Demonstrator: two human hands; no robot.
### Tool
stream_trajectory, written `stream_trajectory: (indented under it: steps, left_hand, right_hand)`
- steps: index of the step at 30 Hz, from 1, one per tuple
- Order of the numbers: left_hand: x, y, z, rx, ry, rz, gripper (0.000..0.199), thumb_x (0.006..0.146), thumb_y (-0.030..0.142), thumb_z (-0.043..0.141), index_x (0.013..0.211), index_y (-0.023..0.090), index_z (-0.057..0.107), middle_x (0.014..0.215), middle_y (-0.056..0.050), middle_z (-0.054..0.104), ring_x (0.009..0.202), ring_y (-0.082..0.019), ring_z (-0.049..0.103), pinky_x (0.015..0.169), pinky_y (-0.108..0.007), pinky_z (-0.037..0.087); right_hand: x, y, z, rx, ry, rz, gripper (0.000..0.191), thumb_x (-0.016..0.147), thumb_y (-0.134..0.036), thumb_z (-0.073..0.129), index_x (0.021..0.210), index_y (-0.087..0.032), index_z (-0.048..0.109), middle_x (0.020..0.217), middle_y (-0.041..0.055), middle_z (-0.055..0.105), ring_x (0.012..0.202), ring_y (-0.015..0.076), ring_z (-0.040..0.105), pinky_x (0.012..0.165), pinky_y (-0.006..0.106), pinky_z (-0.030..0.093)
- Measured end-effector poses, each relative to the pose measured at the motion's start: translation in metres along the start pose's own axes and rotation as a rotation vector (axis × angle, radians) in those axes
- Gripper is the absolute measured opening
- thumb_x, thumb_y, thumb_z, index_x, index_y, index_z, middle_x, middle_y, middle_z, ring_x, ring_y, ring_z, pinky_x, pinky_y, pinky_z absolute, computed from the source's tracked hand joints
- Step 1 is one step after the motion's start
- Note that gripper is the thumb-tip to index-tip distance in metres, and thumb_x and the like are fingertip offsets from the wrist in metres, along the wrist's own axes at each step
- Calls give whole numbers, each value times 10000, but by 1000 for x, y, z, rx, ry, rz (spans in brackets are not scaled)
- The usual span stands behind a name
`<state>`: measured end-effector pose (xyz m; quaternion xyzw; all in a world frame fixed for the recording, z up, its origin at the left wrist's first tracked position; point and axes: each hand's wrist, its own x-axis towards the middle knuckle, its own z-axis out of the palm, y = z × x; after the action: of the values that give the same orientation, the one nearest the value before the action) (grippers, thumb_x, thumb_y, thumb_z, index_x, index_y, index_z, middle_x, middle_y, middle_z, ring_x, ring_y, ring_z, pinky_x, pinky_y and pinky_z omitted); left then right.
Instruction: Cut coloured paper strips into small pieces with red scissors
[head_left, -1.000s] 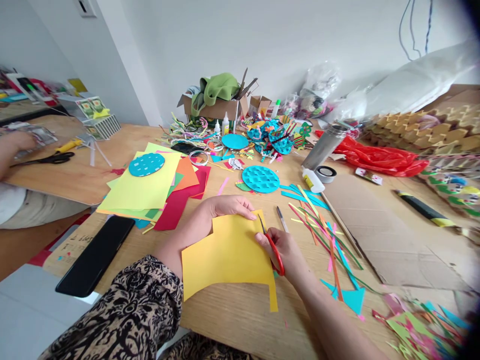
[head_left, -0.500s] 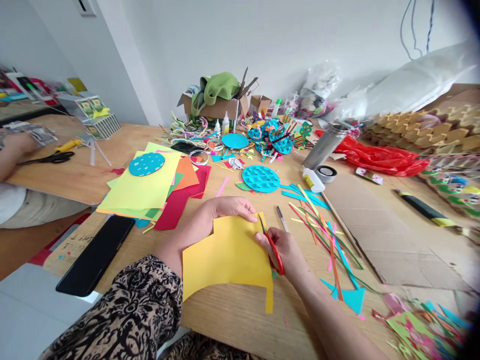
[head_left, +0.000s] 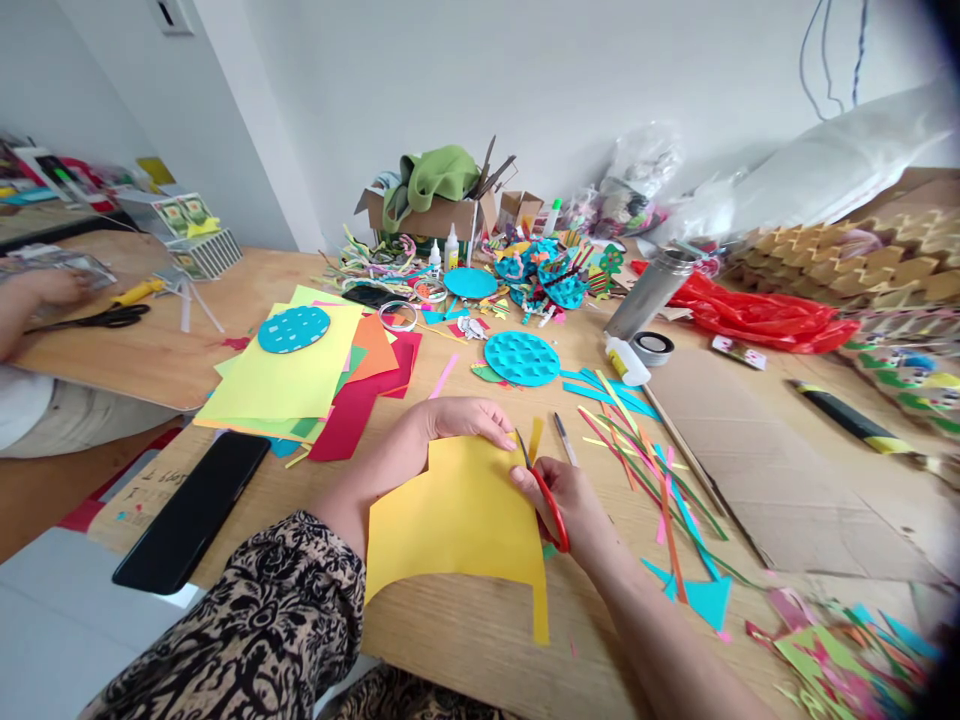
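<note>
A sheet of yellow paper (head_left: 457,515) is held at its top edge by my left hand (head_left: 472,418), the thumb lying over the front. My right hand (head_left: 564,500) is closed round red-handled scissors (head_left: 553,512), whose blades point up along the sheet's right edge. Beyond the blades stands a narrow yellow strip (head_left: 536,437), cut along the right side. Another narrow tail of yellow hangs from the sheet's lower right corner. A pen (head_left: 566,438) lies on the table just past my right hand.
Left are stacked coloured papers (head_left: 292,385) and a black phone (head_left: 193,510). Ahead lies a blue dimpled disc (head_left: 522,358). Paper strips (head_left: 664,480), cardboard (head_left: 787,470), a metal flask (head_left: 651,290) and a utility knife (head_left: 851,418) are right. Another person's hand (head_left: 64,287) is far left.
The narrow yellow strip now stands apart from the sheet beyond the scissor blades. The sheet has shifted slightly downward; both hands stay almost in place.
</note>
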<state>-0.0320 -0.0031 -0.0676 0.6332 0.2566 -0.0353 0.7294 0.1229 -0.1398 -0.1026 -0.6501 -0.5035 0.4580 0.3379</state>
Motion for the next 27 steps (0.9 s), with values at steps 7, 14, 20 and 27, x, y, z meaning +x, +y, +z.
stream_trajectory:
  steps: [7, 14, 20, 27]
  left_hand:
    - [-6, 4, 4, -73, -53, -66, 221, 643, 329, 722, 755, 145, 673, 624, -6, 665, 509, -141, 604, 510, -246, 469]
    - [-77, 16, -22, -120, 352, -36, 237, 644, 317, 744, 782, 135, 682, 707, -39, 700, 593, -138, 644, 589, -239, 492]
    - [-158, 7, -81, -215, 913, -5, 204, 662, 277, 719, 799, 140, 657, 724, -40, 704, 670, -196, 666, 655, -309, 538]
    - [-194, -25, -134, -61, 1276, -172, 108, 821, 212, 528, 846, 149, 613, 727, -30, 698, 783, -190, 660, 731, -320, 542]
  right_hand:
    - [-3, -11, -2, 152, -27, 68, 430, 710, -551, 631, 591, -225, 377, 341, -58, 475, 260, 85, 389, 295, 184, 243]
    - [-7, -24, -5, 182, 31, 47, 446, 717, -561, 617, 569, -223, 365, 344, -56, 457, 275, 81, 390, 311, 191, 250]
    - [-8, -30, -9, 268, 183, 16, 443, 745, -561, 585, 556, -213, 385, 348, -48, 451, 280, 73, 382, 309, 185, 265]
    - [-7, -33, -13, 299, 278, -2, 496, 749, -643, 535, 553, -203, 416, 372, -32, 466, 296, 80, 409, 308, 190, 286]
